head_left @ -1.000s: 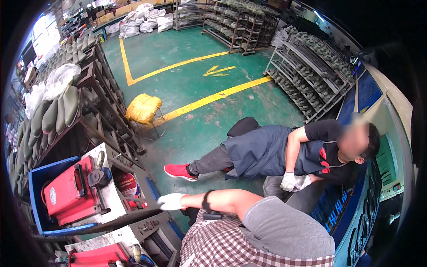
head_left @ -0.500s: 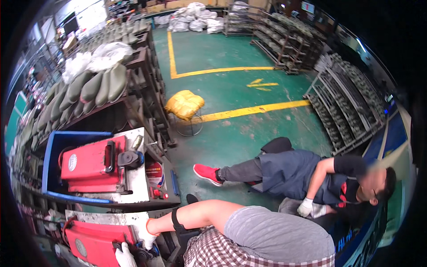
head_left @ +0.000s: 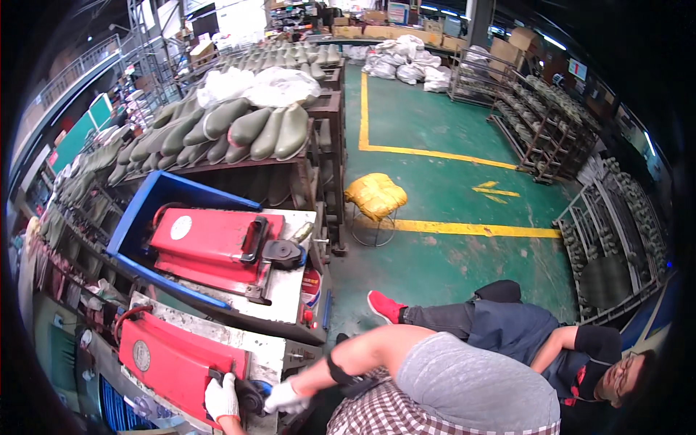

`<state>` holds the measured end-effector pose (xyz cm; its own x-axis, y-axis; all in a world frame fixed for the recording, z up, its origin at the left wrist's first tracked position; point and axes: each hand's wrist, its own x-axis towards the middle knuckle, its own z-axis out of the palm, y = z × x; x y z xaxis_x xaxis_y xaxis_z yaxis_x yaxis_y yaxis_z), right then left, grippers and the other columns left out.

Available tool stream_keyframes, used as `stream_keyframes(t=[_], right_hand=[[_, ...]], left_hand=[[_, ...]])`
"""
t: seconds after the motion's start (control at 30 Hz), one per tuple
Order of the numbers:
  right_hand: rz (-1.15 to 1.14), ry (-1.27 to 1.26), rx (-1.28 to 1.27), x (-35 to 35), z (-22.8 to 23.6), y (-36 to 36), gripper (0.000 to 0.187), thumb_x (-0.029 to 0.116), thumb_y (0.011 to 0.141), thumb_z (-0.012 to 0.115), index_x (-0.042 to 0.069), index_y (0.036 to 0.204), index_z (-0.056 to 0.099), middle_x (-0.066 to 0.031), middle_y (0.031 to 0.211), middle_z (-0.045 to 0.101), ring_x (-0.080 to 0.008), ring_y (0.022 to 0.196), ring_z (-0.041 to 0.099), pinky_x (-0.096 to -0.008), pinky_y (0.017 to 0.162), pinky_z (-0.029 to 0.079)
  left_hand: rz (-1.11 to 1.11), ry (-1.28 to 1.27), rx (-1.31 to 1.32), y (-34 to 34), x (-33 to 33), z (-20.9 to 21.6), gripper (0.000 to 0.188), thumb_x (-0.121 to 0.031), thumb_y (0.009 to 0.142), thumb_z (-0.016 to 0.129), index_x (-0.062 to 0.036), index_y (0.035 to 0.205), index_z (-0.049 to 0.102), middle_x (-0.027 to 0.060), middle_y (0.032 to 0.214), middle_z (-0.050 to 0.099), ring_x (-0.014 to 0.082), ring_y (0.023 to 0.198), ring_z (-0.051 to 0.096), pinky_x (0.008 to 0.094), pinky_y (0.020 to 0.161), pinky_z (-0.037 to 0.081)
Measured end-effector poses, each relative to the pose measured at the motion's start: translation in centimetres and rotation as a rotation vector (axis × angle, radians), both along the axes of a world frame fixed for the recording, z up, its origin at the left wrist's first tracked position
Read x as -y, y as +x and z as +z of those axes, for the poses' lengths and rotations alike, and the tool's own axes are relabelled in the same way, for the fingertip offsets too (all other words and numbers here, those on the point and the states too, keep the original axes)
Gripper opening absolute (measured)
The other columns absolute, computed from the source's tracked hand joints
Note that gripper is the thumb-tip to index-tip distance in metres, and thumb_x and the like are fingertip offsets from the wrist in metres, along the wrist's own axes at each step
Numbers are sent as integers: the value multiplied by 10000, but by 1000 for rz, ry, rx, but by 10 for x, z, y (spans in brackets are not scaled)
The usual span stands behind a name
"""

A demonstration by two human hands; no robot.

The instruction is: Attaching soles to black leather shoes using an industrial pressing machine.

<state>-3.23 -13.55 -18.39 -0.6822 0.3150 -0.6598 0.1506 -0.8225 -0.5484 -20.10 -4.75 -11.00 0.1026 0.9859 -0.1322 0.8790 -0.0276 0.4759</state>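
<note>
In front of me at lower left is a red machine (head_left: 174,351) on a worn pale top. My left hand (head_left: 221,399), in a white glove, is closed round the black handle (head_left: 214,378) at its near end. My right hand (head_left: 287,397), also gloved in white, is beside the machine's round black head (head_left: 252,396). Its fingers are drawn together at the edge of the head; anything between them is too small or hidden to make out. A dark band (head_left: 338,368) circles my right forearm.
A similar red machine (head_left: 210,243) sits beyond, partly inside a blue bin (head_left: 130,225). Dark green boots (head_left: 250,127) crowd a rack at left. A yellow-covered stool (head_left: 377,197) stands on the green floor. At right sits a person in a dark apron (head_left: 507,326), near metal racks (head_left: 605,239).
The view has swung, so the scene sits further right and lower. My right hand has turned and drawn back slightly from the round head. My left hand stays at the handle.
</note>
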Motion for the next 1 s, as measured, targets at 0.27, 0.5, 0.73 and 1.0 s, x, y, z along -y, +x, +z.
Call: stream_keyframes(t=[0.27,0.5,0.73,1.0], right_hand=[[443,288,266,20,30,26,694,694,914,623,13,1041,681,-207,925,718,-324,713,695,-470,728,605],[429,313,198,23,32,14,711,715,935,563,14,922,678,-157,735,694,-269,622,686,-411,588,550],[388,423,20,31,19,-15,683,690,973,546,22,932,680,-136,789,701,-286,651,678,-447,605,574],[527,682,250,-47,93,14,488,507,1023,554,54,1166,667,-120,802,708,-216,632,691,-364,544,548]], left_hand=[[-9,-37,-37,20,6,25,457,-475,882,676,-38,983,759,243,950,736,435,924,704,499,843,526],[-2,-59,-66,19,3,36,501,-470,884,688,14,1003,744,283,977,725,437,965,708,488,865,525],[-70,27,-122,23,0,60,539,-527,886,646,0,977,716,290,965,714,469,964,688,539,874,514],[-99,471,2,-13,18,170,420,-302,839,751,-35,1156,685,231,1015,727,407,977,703,482,881,530]])
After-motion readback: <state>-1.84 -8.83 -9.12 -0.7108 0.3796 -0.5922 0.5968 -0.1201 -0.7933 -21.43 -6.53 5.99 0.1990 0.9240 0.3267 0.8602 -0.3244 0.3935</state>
